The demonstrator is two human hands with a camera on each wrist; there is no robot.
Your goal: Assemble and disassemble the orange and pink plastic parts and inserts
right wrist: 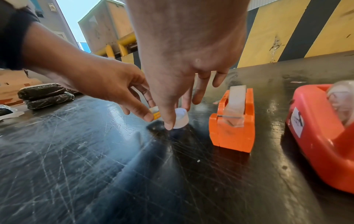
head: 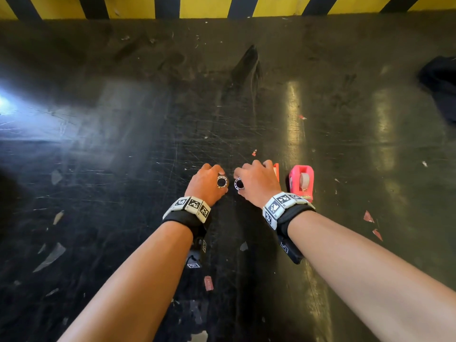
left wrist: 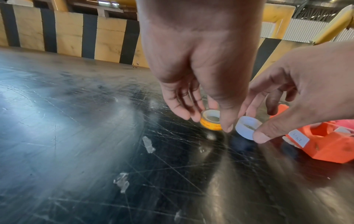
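My left hand (head: 222,180) pinches a small yellow tape roll (left wrist: 210,120) between thumb and fingers, close to the black table (head: 123,156). Just to its right, my right hand (head: 238,182) pinches a white ring insert (right wrist: 181,117), tilted, low over the table. The two rings (head: 222,181) (head: 238,184) sit a few centimetres apart. The orange dispenser (right wrist: 231,121) stands upright right of the right hand with a clear roll in it. It is mostly hidden behind that hand in the head view. The pink dispenser (head: 302,181) stands further right and holds a roll.
A yellow and black striped wall (head: 222,6) bounds the table's far edge. Black wrapped bundles (right wrist: 46,95) lie far left, and a dark cloth (head: 441,90) lies at the far right. Small tape scraps (head: 369,217) dot the scratched surface.
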